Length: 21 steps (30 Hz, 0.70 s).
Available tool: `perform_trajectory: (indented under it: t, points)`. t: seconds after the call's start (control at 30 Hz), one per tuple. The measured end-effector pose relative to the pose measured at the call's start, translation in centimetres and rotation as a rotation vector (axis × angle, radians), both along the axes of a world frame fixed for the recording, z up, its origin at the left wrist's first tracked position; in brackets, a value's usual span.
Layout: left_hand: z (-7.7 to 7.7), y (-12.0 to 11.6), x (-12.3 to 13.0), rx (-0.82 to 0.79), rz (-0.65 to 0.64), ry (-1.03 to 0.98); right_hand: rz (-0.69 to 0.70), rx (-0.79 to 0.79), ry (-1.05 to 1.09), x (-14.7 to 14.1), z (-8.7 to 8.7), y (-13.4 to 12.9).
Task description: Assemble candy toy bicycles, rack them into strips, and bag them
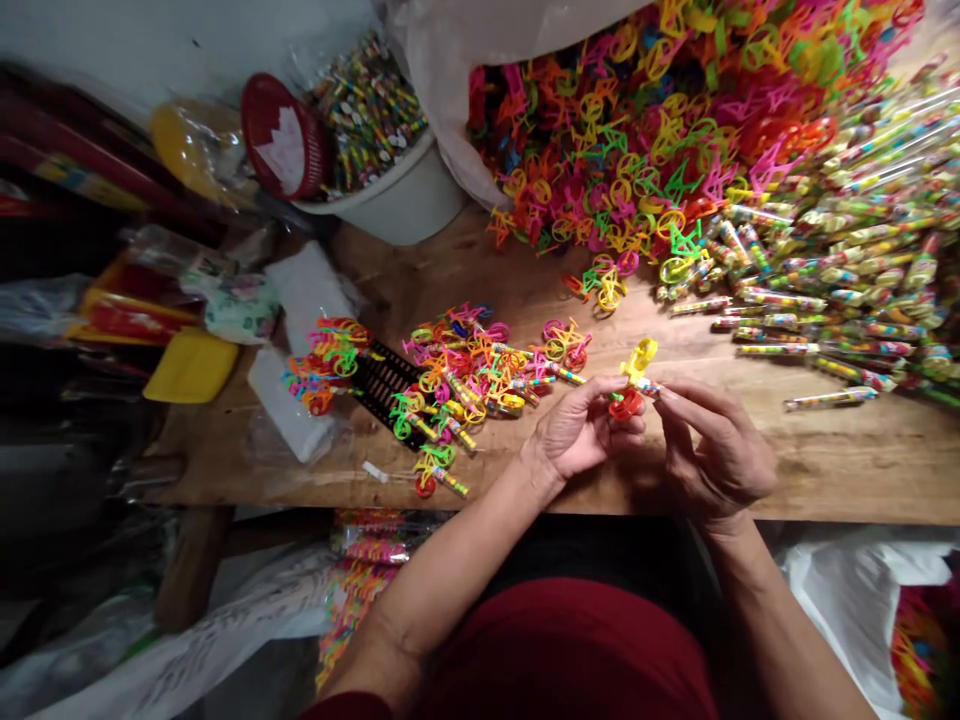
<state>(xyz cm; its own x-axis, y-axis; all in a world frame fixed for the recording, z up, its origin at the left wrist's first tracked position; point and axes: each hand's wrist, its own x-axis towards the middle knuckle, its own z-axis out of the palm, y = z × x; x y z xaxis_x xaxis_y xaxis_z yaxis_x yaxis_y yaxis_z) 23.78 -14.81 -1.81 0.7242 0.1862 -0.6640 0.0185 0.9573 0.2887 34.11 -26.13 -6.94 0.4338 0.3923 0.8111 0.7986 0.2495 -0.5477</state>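
My left hand (576, 432) is closed on a small plastic toy bicycle (638, 362) with yellow and red parts, just above the table's front edge. Between the thumb and fingers of my right hand (716, 448) is one end of a thin wrapped candy tube (649, 389). The tube's other end meets the toy bicycle; whether it is fixed there I cannot tell. To the left of my hands lies a pile of toy bicycles with candy tubes (480, 375) attached. A few loose bicycle pieces (606, 285) rest behind my hands.
A large heap of colourful plastic bicycles (600, 150) spills from a white sack (450, 90) at the back. Many candy tubes (847, 270) cover the right side. A black slotted tray (386, 390), a white bucket (409, 205) and a red basket (277, 135) stand left on the wooden table (840, 465).
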Motion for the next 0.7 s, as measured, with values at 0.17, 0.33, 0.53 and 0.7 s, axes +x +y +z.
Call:
perform_trajectory:
  t: [0.17,0.33,0.53,0.7]
  points:
    - [-0.3,-0.1,0.0,0.033,0.006,-0.024,0.011,-0.005,0.032,-0.1,-0.3,-0.3]
    - [-0.3,-0.2,0.2,0.07,-0.04,-0.013,0.054,0.001,0.073,0.2,-0.8,-0.5]
    - [-0.5,-0.5,0.2,0.053,-0.033,0.002,0.116,-0.014,0.046,0.8,-1.1,-0.9]
    - [-0.1,0.0,0.0,0.184,-0.127,0.025,0.2,-0.103,-0.038,1.7,-0.5,-1.6]
